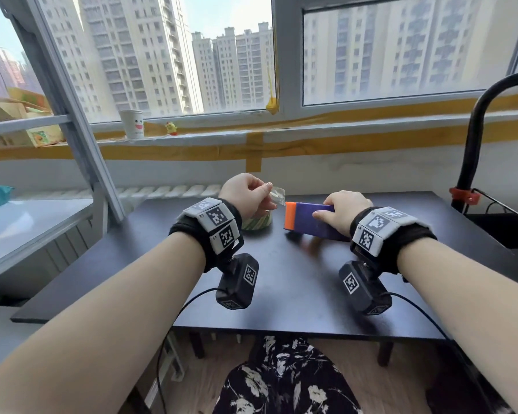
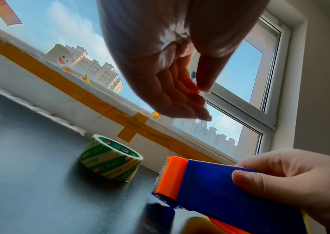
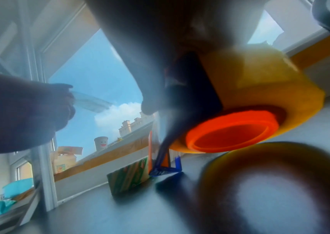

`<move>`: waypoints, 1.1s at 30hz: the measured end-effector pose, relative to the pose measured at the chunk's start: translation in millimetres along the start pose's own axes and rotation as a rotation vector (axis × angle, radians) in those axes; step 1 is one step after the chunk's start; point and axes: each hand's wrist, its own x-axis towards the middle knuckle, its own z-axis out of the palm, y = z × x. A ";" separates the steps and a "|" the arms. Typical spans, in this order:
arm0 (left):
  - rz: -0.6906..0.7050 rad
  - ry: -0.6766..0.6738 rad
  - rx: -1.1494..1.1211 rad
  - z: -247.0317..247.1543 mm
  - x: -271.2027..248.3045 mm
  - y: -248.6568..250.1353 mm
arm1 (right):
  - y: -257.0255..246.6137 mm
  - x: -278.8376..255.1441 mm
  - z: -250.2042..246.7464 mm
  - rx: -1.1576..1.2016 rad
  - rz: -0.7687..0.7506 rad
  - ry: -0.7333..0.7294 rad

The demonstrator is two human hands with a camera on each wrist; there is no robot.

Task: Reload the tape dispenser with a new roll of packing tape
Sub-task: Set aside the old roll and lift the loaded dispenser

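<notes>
Tape is being drawn off by the left hand [image 1: 245, 194], whose fingers [image 1: 265, 186] pinch a clear strip [image 1: 277, 194] held up above the table [image 1: 296, 282]; in the right wrist view that strip shows as a pale band arcing away from the pinch, though where its far end runs is too blurred to tell. Right hand [image 1: 346, 212] wraps the blue body of the tape dispenser [image 1: 311, 219], thumb on the near face and the other fingers over the top, with the orange blade end [image 1: 290, 216] pointing toward the left hand. That grip looks meant to steady the tool, so that a pull on the strip does not drag it along. From below, the right wrist camera shows a yellowish roll [image 3: 260, 82] already seated on the orange hub [image 3: 234, 131], so the reload appears well along, and the step in hand is probably threading the free end toward the serrated cutter [image 2: 161, 175]. A green-and-white striped roll [image 2: 111, 159] stands on the table just beside the blade end, partly under the left hand in the head view; whether it is the spent roll or a spare cannot be told. On the sill behind stand a paper cup [image 1: 131, 124] and a small yellow figure [image 1: 171, 128], well apart from the work.
</notes>
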 end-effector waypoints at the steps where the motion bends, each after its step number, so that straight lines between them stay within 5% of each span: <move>1: -0.007 -0.001 -0.002 1.0 0.5 -0.5 | 1.0 0.1 -0.3 0.008 -0.012 -0.013; 15: -0.119 -0.052 -0.120 -1.2 -2.5 5.6 | -6.6 -6.7 -1.6 -0.098 -0.010 -0.118; 33: -0.086 -0.059 -0.016 -12.5 -9.3 5.0 | -12.9 -12.6 -1.6 -0.080 0.002 -0.127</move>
